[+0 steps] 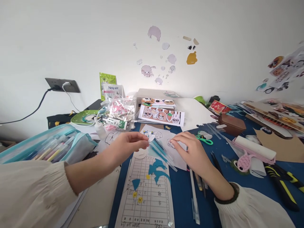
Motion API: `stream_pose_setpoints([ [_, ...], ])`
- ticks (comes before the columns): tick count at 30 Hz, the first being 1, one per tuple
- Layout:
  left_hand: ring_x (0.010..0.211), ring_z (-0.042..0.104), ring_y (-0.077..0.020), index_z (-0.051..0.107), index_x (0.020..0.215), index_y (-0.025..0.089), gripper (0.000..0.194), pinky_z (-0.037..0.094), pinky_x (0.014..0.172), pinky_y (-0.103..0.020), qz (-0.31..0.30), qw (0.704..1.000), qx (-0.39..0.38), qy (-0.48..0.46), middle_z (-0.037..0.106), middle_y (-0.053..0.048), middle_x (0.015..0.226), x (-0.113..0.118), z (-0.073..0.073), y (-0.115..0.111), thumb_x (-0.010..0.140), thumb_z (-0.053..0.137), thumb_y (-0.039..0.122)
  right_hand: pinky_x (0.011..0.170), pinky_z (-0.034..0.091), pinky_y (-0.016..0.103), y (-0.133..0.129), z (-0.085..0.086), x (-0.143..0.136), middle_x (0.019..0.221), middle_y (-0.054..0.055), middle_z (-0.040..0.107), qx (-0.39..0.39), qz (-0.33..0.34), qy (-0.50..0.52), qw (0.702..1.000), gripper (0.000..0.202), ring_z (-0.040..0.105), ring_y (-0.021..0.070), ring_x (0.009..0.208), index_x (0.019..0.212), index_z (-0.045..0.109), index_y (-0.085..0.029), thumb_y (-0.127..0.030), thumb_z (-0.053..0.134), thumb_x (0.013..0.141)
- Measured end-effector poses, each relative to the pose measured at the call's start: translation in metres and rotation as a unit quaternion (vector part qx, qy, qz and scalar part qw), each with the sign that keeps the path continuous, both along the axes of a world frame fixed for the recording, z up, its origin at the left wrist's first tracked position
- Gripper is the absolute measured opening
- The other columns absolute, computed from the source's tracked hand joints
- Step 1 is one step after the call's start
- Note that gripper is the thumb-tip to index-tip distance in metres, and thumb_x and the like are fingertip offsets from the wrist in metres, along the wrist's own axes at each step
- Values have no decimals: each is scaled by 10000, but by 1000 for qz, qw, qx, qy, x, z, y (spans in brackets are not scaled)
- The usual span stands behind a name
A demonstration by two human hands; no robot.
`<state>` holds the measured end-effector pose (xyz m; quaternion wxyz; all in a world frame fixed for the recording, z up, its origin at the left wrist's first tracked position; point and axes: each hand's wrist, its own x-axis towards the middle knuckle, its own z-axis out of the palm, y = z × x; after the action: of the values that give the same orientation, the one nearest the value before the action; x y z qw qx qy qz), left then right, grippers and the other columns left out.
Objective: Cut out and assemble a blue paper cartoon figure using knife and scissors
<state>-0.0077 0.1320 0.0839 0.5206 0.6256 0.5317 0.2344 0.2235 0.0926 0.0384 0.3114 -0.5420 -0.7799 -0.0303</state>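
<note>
My left hand pinches a small white paper cutout with blue and yellow parts between thumb and fingers. To its right, my right hand has its thumb and index fingertips together; whatever they hold is too small to make out. Below the hands lies a gridded paper sheet bearing blue cut pieces, a blue triangle and several small yellow pieces. A white sheet with line drawings and blue-tinted plastic strips lie beneath and between both hands.
At left are a pen pouch, a glue bottle and plastic bags. Green scissors, pens, a pink roller and yellow-black pliers lie at right. A sticker sheet sits behind the hands.
</note>
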Motion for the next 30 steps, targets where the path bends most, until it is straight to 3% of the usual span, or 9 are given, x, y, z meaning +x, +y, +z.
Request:
stream_pose_setpoints([
  [2, 880, 646, -235, 690, 802, 234, 250, 483, 783, -331, -12, 1000, -8, -14, 719, -7, 814, 4, -1, -9, 680, 703, 452, 713, 493, 308, -4, 6, -7, 877, 53, 714, -54, 38, 107, 992, 217, 657, 197, 821, 853, 677, -212, -286, 496, 947],
  [5, 877, 646, -221, 688, 809, 230, 241, 476, 795, -320, -38, 999, -19, -23, 706, 3, 808, 14, -3, -19, 702, 685, 446, 741, 484, 309, -7, 6, -18, 843, 37, 690, -162, 109, 322, 926, 145, 643, 199, 816, 835, 671, -218, -351, 617, 854],
  [7, 886, 648, -217, 693, 818, 222, 232, 475, 805, -314, -52, 998, -21, -16, 701, 1, 815, 21, -5, -21, 718, 671, 429, 730, 471, 319, -6, 3, -23, 802, 28, 663, -188, 116, 386, 896, 144, 622, 201, 791, 776, 648, -217, -359, 660, 800],
  [12, 905, 665, -220, 692, 918, 202, 295, 496, 792, -310, -88, 996, -5, 29, 717, -30, 900, 31, -7, -19, 792, 600, 453, 731, 442, 322, -4, -1, -20, 763, 18, 611, -186, 101, 437, 874, 162, 572, 190, 758, 713, 631, -211, -353, 678, 774],
  [16, 872, 657, -234, 665, 985, 191, 305, 500, 728, -326, -143, 983, 62, 102, 703, -56, 918, 26, -10, -20, 834, 564, 436, 714, 436, 309, -3, -1, -12, 765, 5, 587, -192, 98, 494, 842, 159, 555, 168, 730, 789, 619, -218, -371, 619, 832],
  [20, 866, 611, -244, 665, 863, 197, 115, 452, 755, -356, -236, 939, 165, 189, 670, -47, 896, 20, -11, -27, 838, 581, 270, 733, 424, 319, 1, -2, -5, 736, 7, 556, -206, 110, 528, 817, 221, 531, 171, 743, 726, 602, -211, -396, 588, 846],
  [23, 909, 606, -235, 666, 871, 191, 153, 437, 804, -352, -286, 904, 214, 236, 675, -49, 936, 20, -8, -30, 856, 524, 134, 723, 418, 324, 4, -2, -4, 701, 2, 537, -217, 120, 540, 805, 251, 509, 171, 721, 681, 591, -212, -414, 596, 829],
  [26, 936, 613, -254, 668, 904, 179, 172, 441, 800, -358, -297, 878, 244, 287, 684, -69, 970, 23, -6, -28, 869, 510, 121, 710, 415, 332, 5, -2, -5, 688, 3, 536, -228, 125, 542, 800, 262, 502, 174, 705, 665, 592, -210, -424, 611, 816],
  [30, 855, 643, -262, 669, 893, 183, 142, 448, 671, -330, -297, 851, 260, 346, 697, -71, 957, 29, -9, -23, 870, 530, 167, 700, 405, 332, 7, -4, -5, 666, 0, 524, -239, 120, 535, 801, 262, 493, 172, 688, 642, 589, -206, -410, 621, 804],
])
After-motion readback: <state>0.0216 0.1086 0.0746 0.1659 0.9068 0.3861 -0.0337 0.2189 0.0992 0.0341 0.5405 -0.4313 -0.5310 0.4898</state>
